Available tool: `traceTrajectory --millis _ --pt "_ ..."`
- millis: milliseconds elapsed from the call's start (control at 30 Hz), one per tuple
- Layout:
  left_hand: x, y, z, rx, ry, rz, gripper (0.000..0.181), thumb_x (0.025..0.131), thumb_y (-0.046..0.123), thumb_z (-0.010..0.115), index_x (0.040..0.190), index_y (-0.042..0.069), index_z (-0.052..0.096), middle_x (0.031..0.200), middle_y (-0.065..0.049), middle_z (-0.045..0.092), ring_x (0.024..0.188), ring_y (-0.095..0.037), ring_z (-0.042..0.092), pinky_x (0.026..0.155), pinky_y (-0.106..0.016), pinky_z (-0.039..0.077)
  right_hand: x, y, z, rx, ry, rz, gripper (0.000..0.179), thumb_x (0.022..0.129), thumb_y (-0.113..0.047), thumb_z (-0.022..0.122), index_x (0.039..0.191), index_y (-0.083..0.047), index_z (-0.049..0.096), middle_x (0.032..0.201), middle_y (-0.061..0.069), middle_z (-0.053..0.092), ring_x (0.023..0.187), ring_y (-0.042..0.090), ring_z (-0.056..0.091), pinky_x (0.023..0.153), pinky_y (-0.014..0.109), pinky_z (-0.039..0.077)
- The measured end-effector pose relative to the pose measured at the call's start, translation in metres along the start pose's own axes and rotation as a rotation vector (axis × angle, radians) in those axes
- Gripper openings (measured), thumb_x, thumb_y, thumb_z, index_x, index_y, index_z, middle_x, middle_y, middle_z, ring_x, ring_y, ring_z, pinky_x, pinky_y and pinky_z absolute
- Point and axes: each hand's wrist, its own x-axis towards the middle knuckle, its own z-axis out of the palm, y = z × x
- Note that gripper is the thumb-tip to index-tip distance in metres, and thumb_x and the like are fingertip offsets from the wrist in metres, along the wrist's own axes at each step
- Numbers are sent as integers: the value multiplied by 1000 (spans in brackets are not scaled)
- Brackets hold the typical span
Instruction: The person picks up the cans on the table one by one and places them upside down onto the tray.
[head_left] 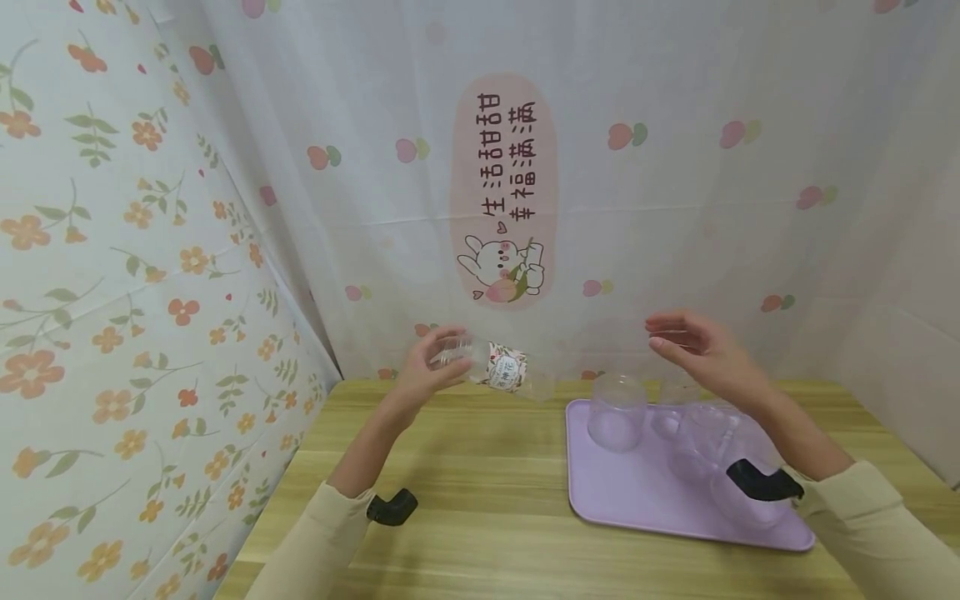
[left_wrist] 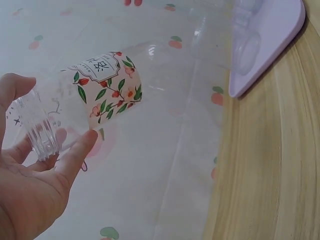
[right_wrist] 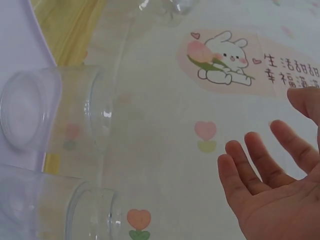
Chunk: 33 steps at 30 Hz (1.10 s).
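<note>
My left hand holds a clear plastic jar tilted in the air above the left half of the table. The jar has a floral label with Chinese characters. In the left wrist view, thumb and fingers are curled round its ribbed clear end, while the labelled body points away from the palm. My right hand hovers over the back of a lilac tray, fingers apart and slightly bent, holding nothing. Beneath it, several clear jars stand on the tray, one of them a wide clear jar near the back left corner.
The wooden table runs left of the tray. A white curtain with fruit prints and a rabbit picture hangs close behind, and a flowered curtain hangs at the left. Black wrist mounts stick out from both sleeves.
</note>
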Motion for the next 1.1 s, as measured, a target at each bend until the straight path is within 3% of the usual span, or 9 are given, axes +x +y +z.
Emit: traceTrajectory --millis 167,400,667,833,1100 --pt "-5 -2 -5 -62 11 -4 56 97 15 70 147 8 47 144 -18 48 123 -39 55 94 -46 54 -6 1 -3 53 42 -4 37 103 -15 62 137 -1 57 129 13 62 110 3 61 88 13 48" --pt "-10 -5 -10 -147 19 6 51 100 8 65 148 6 46 149 -18 46 129 -37 51 96 -46 52 -12 12 -8 333 57 -77 33 103 2 55 136 9 52 123 1 68 114 12 63 93 20 50" --pt "-16 -6 -9 -212 20 -9 54 100 11 63 149 3 41 153 -24 40 131 -43 48 97 -45 52 -17 16 -4 497 64 -76 31 106 0 50 134 12 49 129 8 67 119 18 61 98 27 49" --pt "-19 -7 -6 -254 29 -10 53 98 10 62 147 5 43 150 -22 43 133 -47 45 96 -45 53 -19 16 3 599 91 -98 28 106 3 48 133 9 52 129 9 66 118 19 61 100 30 48" --pt "-19 -12 -1 -318 21 11 53 98 9 59 147 5 40 152 -26 38 131 -43 49 100 -48 50 -19 14 14 810 105 -186 30 105 8 43 134 19 43 129 16 64 121 24 60 104 36 44"
